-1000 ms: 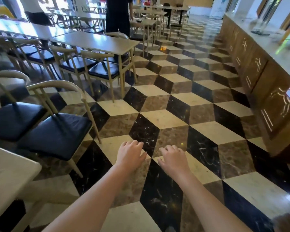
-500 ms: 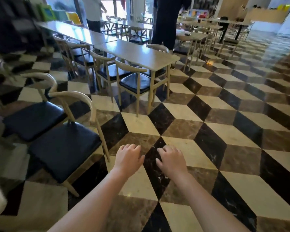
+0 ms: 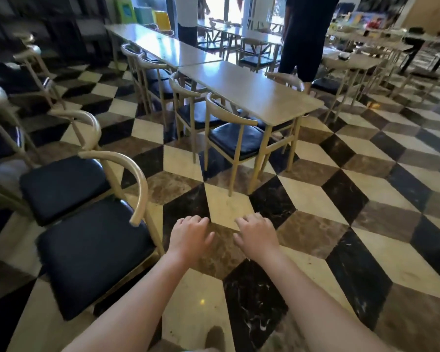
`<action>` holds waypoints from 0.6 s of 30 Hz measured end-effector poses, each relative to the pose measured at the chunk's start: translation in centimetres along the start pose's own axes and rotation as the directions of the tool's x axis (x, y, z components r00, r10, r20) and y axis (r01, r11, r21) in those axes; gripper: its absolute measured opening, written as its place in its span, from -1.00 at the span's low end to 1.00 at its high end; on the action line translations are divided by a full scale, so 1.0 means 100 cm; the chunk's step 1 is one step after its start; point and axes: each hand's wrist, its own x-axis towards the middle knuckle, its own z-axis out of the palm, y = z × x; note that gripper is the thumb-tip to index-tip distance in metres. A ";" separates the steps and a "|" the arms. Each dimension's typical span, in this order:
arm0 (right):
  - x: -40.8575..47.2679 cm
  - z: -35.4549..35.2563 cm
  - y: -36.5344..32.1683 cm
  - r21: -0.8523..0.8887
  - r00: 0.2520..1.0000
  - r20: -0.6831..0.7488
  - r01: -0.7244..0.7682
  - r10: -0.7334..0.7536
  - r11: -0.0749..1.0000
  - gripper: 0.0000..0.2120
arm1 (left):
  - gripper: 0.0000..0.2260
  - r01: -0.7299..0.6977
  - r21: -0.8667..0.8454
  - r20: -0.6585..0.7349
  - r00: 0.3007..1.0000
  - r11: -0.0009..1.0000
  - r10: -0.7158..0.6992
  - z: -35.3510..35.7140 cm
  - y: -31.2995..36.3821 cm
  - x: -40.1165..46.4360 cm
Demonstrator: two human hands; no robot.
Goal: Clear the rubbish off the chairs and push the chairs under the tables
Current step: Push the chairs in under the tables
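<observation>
Your left hand (image 3: pixel 189 238) & right hand (image 3: pixel 257 237) hover empty, fingers loosely curled, ready to push the black-cushioned, pale curved-back chair (image 3: pixel 92 252) just left; no rubbish visible on it

Chairs (image 3: pixel 92 252) left of table (image 3: pixel 252 90)

Both bare forearms reach forward and slightly inward from the bottom of the view, palms facing down. The left hand (image 3: pixel 190 237) and the right hand (image 3: pixel 256 235) hang side by side, close but apart, holding nothing. The fingers of each curl loosely downward, thumbs pointing toward each other; the fingertips seem relaxed, though they are slightly blurred.
</observation>
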 end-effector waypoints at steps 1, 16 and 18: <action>0.021 -0.004 0.006 -0.014 1.000 -0.004 0.012 -0.012 1.000 -0.72 | -0.66 0.009 0.000 0.004 1.000 1.000 -0.009 -0.003 -0.005 0.019; 0.311 0.023 0.027 -0.007 0.956 0.042 0.290 -0.289 0.957 -0.65 | -0.70 0.280 0.048 -0.098 0.957 0.959 -0.275 0.010 -0.108 0.235; 0.358 0.031 0.022 -0.025 0.932 0.048 0.362 -0.360 0.932 -0.67 | -0.70 0.356 0.052 -0.112 0.930 0.933 -0.349 0.014 -0.125 0.261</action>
